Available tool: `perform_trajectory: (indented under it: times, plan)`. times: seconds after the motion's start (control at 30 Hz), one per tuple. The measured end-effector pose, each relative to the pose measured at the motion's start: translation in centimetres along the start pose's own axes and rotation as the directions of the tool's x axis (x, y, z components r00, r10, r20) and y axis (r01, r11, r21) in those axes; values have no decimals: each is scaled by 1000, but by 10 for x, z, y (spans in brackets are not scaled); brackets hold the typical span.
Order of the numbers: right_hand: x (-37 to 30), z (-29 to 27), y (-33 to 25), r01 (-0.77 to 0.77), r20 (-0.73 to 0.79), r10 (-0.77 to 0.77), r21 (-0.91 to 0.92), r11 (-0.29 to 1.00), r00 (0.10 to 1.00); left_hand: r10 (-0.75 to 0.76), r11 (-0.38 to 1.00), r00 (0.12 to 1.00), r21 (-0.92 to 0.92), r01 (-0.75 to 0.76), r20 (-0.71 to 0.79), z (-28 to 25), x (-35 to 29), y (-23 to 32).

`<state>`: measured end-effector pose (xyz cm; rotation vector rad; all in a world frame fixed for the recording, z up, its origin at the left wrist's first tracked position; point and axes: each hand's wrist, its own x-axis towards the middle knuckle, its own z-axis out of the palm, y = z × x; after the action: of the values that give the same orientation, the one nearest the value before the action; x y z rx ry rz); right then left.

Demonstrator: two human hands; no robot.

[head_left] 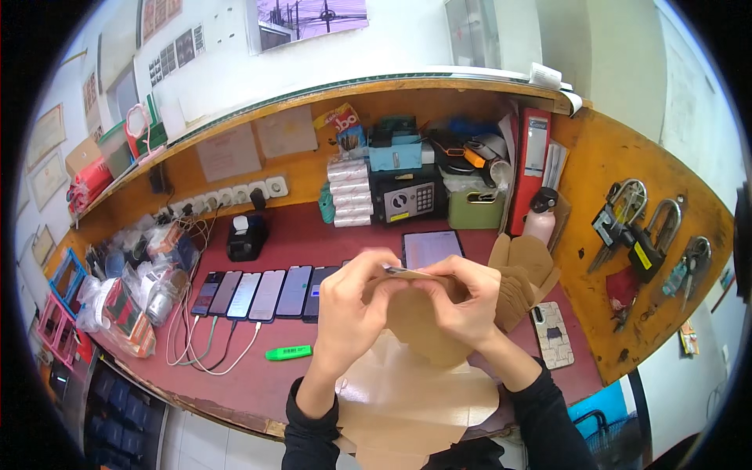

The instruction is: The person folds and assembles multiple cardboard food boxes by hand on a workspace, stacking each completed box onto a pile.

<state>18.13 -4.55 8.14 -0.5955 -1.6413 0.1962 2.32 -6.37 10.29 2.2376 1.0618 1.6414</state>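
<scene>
Above the front of the desk, both of my hands are raised and close together. My left hand [352,309] pinches the upper edge of a curved brown cardboard piece [419,329] between thumb and fingers. On its other side my right hand [462,301] grips the same edge, thumb in front and fingers behind. A thin greyish sliver shows by the left fingertips; I cannot tell what it is. Below the hands lies a flat, shiny brown cardboard cutout [415,399], reaching past the desk's front edge. A stack of brown cardboard pieces [521,286] rests beyond my right hand.
Several phones [268,295] stand in a row at left, with charging cables below. A green highlighter [288,353] lies near my left wrist. To the right are a patterned phone case [553,335] and a pink bottle [540,219]. A tablet [432,247] lies behind my hands.
</scene>
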Motion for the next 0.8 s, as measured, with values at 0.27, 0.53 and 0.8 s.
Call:
perform_trajectory:
  times: [0.27,0.53,0.8]
  plan:
    - [6,-14,-1,310,156,-274,-297,903,949,105,985,992,-142,-94,66,-6,2,-19]
    - [15,-20,5,255,-228,-322,-278,926,919,-231,416,893,-791,449,385,6,-12,-27]
    - [27,-36,14,442,235,-401,-162,882,886,-368,352,839,-775,525,401,10,-5,-24]
